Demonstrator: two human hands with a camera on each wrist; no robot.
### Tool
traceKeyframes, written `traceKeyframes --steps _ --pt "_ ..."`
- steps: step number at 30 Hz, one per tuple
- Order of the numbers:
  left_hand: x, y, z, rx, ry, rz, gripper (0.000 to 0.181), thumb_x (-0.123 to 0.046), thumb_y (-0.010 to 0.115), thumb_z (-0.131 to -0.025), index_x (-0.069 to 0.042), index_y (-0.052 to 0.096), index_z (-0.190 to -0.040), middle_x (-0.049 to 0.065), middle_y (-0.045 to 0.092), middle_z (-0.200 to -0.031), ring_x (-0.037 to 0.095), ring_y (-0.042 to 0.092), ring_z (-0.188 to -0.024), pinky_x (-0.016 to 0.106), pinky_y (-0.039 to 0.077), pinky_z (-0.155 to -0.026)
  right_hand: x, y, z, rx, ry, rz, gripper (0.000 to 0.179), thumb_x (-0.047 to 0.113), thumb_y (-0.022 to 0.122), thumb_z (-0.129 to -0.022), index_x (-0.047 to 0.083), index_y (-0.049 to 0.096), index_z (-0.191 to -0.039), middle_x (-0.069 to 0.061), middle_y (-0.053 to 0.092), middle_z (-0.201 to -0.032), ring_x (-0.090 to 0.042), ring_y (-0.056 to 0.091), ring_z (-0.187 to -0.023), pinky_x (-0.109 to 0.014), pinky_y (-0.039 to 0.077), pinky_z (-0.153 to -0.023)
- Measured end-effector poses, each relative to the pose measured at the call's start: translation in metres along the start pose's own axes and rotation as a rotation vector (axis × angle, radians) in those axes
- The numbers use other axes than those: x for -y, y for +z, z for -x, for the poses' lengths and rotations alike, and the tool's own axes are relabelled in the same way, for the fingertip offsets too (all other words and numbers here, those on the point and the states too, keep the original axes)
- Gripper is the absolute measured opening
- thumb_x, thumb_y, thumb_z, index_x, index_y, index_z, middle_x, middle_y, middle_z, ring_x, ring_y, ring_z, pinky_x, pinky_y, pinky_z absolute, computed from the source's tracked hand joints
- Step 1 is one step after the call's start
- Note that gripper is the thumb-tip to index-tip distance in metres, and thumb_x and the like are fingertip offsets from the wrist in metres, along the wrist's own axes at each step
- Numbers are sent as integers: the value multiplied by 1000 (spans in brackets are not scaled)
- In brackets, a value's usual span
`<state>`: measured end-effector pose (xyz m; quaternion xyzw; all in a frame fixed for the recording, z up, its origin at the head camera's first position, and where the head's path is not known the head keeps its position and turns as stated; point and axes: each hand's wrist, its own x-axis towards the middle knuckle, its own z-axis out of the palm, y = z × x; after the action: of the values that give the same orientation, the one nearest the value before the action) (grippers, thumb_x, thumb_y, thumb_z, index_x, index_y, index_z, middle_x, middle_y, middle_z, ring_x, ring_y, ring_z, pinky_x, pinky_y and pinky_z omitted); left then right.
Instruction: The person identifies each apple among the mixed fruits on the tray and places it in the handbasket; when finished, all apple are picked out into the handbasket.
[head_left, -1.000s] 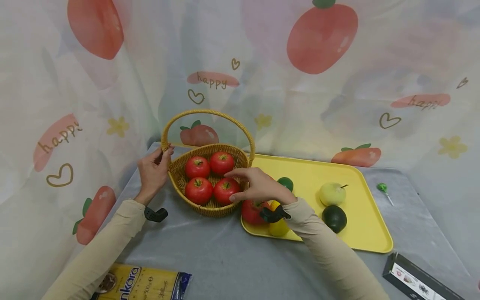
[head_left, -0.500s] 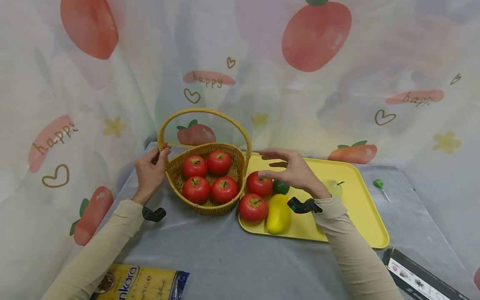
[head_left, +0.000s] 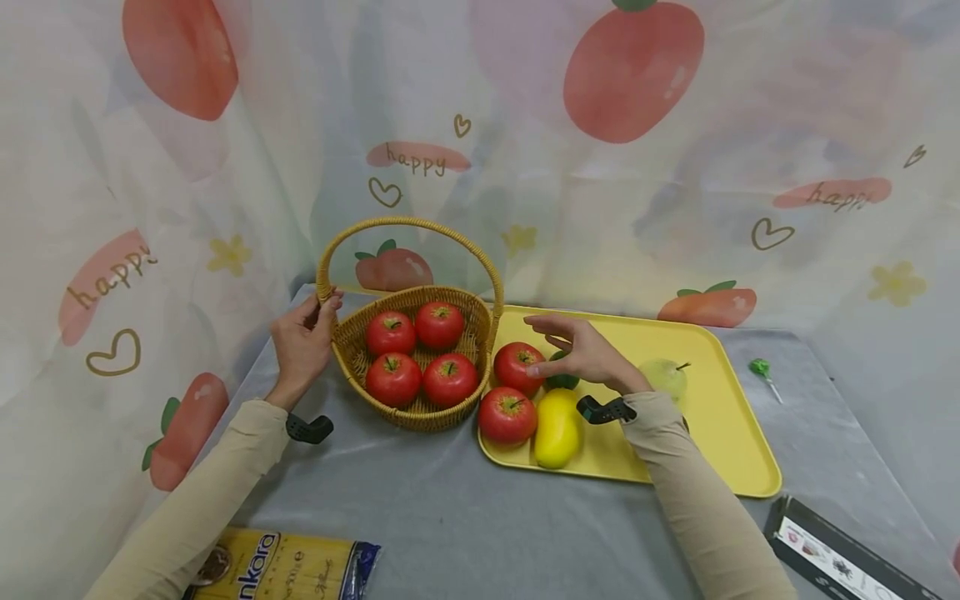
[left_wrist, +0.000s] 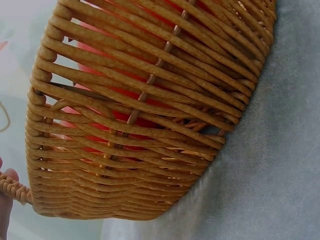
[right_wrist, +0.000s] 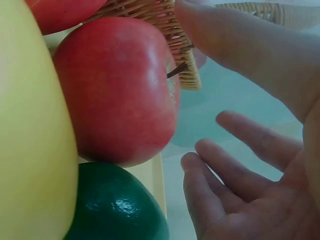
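Observation:
With its fingers and thumb, my left hand (head_left: 302,346) grips the left foot of the wicker basket's handle (head_left: 411,222). In the left wrist view, its fingertips (left_wrist: 6,202) show at the handle beside the woven wall. Several red apples lie in the basket (head_left: 431,423). My right hand (head_left: 585,354) hovers over the yellow tray's left part, thumb and fingers spread around a red apple (head_left: 517,367). The right wrist view shows a gap between the fingers and that apple (right_wrist: 120,90). A green fruit (right_wrist: 120,205) and a yellow mango (head_left: 557,429) lie beside it.
Another red apple (head_left: 507,416) sits at the front left of the yellow tray (head_left: 720,433). A pale pear (head_left: 666,377) lies farther right. A green lollipop (head_left: 761,368), a black box (head_left: 840,554) and a pasta packet (head_left: 292,567) surround the tray and basket.
My right hand has left an apple in the basket, moved right over the tray, and then lowered slightly toward an apple there. The left hand stays on the handle.

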<state>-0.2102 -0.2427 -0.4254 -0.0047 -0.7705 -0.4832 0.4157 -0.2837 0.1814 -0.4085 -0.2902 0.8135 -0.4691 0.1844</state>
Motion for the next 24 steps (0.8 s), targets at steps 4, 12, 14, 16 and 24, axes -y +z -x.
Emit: traceKeyframes --steps 4,12,14,16,24 --pt "-17 -2 1 5 -11 24 22 1 66 -103 9 77 -120 30 77 -105 -15 66 -87 3 47 -74 -1 1 -3 27 -2 35 82 14 88 -89 1 47 -158 -22 44 -165 -43 36 -156 -58 30 -126" --pt "-23 -4 2 5 -15 36 22 2 66 -103 8 77 -121 30 78 -105 -11 67 -87 4 48 -74 -1 6 -12 97 11 53 79 12 88 -89 -7 48 -155 -28 46 -162 -46 38 -154 -57 33 -124" --pt "-22 -4 2 3 -13 32 22 2 67 -102 8 77 -120 30 78 -104 -8 69 -86 4 48 -74 -1 8 -14 109 25 72 79 13 88 -89 -8 48 -154 -28 48 -160 -46 42 -152 -57 37 -122" --pt "-22 -3 2 3 -12 25 21 2 67 -102 7 78 -120 30 78 -103 -1 71 -86 4 48 -74 -1 9 -15 118 38 96 79 14 88 -89 -8 49 -154 -27 51 -158 -45 47 -148 -57 41 -120" --pt "-23 -3 2 6 -34 47 23 1 66 -103 8 76 -122 30 78 -106 -4 71 -87 5 48 -74 0 14 -17 114 47 197 81 22 89 -89 -5 50 -155 -24 57 -153 -40 58 -137 -54 50 -113"
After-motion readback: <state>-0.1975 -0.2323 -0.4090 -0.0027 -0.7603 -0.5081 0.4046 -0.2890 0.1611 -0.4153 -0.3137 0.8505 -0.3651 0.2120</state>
